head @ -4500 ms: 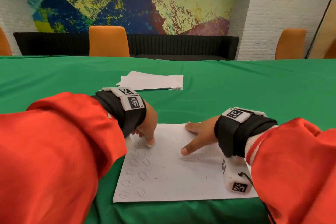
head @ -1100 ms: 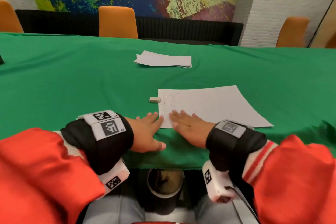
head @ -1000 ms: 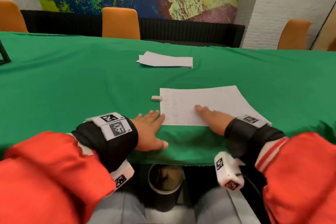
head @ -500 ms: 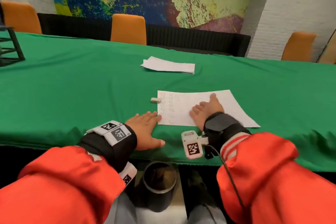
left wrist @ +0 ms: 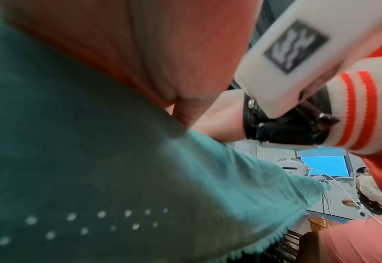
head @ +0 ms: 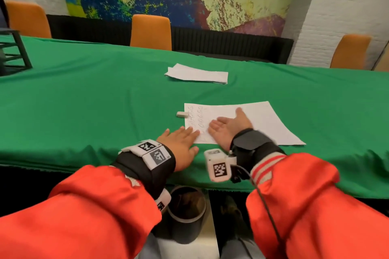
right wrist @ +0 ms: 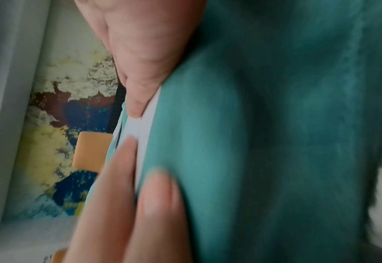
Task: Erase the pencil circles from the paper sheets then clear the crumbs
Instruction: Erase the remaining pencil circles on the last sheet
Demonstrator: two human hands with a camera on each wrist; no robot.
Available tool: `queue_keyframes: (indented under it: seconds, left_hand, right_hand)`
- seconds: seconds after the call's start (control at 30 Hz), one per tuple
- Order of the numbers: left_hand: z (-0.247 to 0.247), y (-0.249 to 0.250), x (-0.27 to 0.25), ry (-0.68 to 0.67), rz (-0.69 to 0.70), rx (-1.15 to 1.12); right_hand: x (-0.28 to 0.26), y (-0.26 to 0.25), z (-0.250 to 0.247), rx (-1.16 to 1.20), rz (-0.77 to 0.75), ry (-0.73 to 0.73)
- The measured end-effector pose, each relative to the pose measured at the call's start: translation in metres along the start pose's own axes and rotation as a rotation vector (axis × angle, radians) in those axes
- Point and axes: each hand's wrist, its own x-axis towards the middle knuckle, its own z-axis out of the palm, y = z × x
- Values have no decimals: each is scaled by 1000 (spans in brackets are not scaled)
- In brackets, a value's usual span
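Two hands entered, both ours: left hand (head: 181, 140) flat on the green tablecloth (head: 88, 99), fingers straight, tips at the near left corner of the paper sheet (head: 261, 120); right hand (head: 230, 125) on edge across that sheet, fingers straight and together, gripping nothing. One white eraser (head: 182, 114), loose, just left of the sheet. Faint pencil circles (head: 194, 116) in two columns along its left side, seemingly not fully rubbed out. One stack of further sheets (head: 196, 74), well apart. Step judged: sweeping crumbs off. Next calls for a light stroke toward the table edge, sheet pinned
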Motion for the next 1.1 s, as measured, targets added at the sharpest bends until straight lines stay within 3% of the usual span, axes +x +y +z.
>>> queue_keyframes:
  seconds: [0.17,0.23,0.33,0.43,0.57,0.8,0.97,1.1]
  left_hand:
    - [2,-1,-2,-5,7,24]
    - [0,1,-2,18,9,17]
    - [-6,3,2,87,21,-2]
    - [-2,6,8,32,12,41]
    - [1,6,10,-4,0,83]
    - [-8,5,6,-16,10,-5]
    - [-37,1,20,-133,15,20]
    - [-52,3,24,-210,9,112]
  right_hand:
    - [-7,-51,-34,-119,-152,317]
    - [-9,-55,-27,-168,-162,248]
    - [-6,-39,9,-150,-103,28]
    - [6,-17,39,-96,32,-72]
    - [30,-10,33,-71,95,5]
    - [32,-57,-16,82,-78,211]
    - [27,-33,25,27,28,-73]
    - [45,-17,20,2,114,-10]
